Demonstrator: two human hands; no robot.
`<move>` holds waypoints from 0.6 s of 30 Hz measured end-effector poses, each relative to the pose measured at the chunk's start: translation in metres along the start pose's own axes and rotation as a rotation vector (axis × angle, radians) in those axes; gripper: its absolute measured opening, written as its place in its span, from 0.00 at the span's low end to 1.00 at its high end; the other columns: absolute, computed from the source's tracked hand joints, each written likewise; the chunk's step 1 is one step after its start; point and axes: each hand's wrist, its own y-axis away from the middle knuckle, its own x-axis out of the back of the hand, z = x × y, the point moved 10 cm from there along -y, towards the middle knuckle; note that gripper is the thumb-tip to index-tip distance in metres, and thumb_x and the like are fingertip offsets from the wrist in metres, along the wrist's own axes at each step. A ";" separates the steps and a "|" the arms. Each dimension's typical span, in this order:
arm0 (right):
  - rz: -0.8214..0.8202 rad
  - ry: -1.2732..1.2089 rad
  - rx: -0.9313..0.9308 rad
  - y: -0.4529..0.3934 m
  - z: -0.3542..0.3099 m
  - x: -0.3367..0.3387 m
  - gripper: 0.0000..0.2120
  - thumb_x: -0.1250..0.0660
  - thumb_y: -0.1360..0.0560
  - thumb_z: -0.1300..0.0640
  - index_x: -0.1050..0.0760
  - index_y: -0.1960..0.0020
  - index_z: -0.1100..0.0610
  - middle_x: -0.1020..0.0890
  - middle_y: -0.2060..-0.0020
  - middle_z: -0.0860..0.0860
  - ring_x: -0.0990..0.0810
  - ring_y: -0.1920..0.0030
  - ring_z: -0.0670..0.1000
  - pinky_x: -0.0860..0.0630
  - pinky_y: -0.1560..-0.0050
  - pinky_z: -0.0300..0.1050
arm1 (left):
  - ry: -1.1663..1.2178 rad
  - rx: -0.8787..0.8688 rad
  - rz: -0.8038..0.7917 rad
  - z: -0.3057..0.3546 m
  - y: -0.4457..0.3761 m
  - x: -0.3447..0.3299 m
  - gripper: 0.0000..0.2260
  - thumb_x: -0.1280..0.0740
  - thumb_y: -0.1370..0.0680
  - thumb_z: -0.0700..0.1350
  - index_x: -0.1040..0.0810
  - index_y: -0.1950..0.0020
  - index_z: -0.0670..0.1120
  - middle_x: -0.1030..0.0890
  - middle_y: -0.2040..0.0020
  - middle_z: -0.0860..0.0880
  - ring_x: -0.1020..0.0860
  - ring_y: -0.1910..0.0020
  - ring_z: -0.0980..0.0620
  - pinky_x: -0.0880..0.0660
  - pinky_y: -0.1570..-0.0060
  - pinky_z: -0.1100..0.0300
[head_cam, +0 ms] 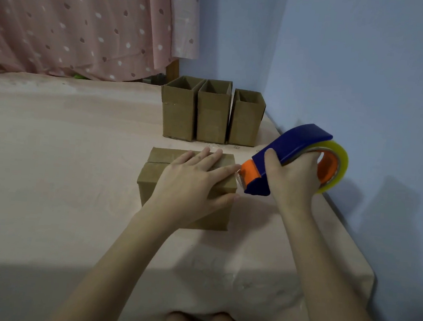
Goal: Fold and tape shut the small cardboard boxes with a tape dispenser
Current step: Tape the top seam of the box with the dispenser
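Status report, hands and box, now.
Left hand flat on closed box. Right hand grips tape dispenser at box's right edge. Nothing blocking.

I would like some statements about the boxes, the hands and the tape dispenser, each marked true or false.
1. The left hand lies flat on the closed box. True.
2. The right hand holds the tape dispenser at the box's left edge. False: at its right edge.
3. Three open boxes stand in a row behind it. True.
4. The dispenser body is red. False: blue, with an orange front.
5. The closed box stands on top of the open ones. False: it rests on the pink cloth in front of them.
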 end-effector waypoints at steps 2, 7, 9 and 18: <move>0.006 0.029 0.008 -0.003 -0.004 -0.005 0.25 0.29 0.28 0.52 0.35 0.36 0.58 0.22 0.48 0.50 0.25 0.52 0.46 0.27 0.59 0.34 | 0.003 -0.001 -0.002 0.000 0.000 0.000 0.29 0.52 0.24 0.69 0.52 0.24 0.64 0.49 0.21 0.52 0.51 0.22 0.50 0.54 0.26 0.53; 0.002 0.062 0.007 -0.005 -0.001 -0.007 0.26 0.29 0.28 0.52 0.35 0.35 0.59 0.21 0.45 0.54 0.23 0.50 0.48 0.28 0.58 0.35 | 0.007 0.013 0.005 -0.001 -0.001 0.000 0.29 0.52 0.24 0.69 0.51 0.24 0.65 0.48 0.21 0.53 0.50 0.23 0.51 0.53 0.26 0.53; -0.011 0.065 0.012 0.001 -0.001 -0.005 0.26 0.29 0.28 0.53 0.34 0.35 0.59 0.22 0.45 0.54 0.25 0.52 0.46 0.28 0.59 0.35 | 0.006 0.024 0.010 -0.001 -0.001 0.001 0.29 0.53 0.24 0.69 0.51 0.24 0.65 0.48 0.21 0.53 0.50 0.23 0.51 0.52 0.26 0.53; -0.039 0.226 0.113 0.010 -0.024 0.005 0.25 0.30 0.27 0.52 0.35 0.35 0.60 0.22 0.45 0.54 0.24 0.50 0.50 0.31 0.56 0.39 | -0.001 0.028 0.029 -0.001 -0.001 0.000 0.31 0.54 0.26 0.70 0.51 0.24 0.64 0.47 0.21 0.52 0.49 0.23 0.51 0.51 0.26 0.53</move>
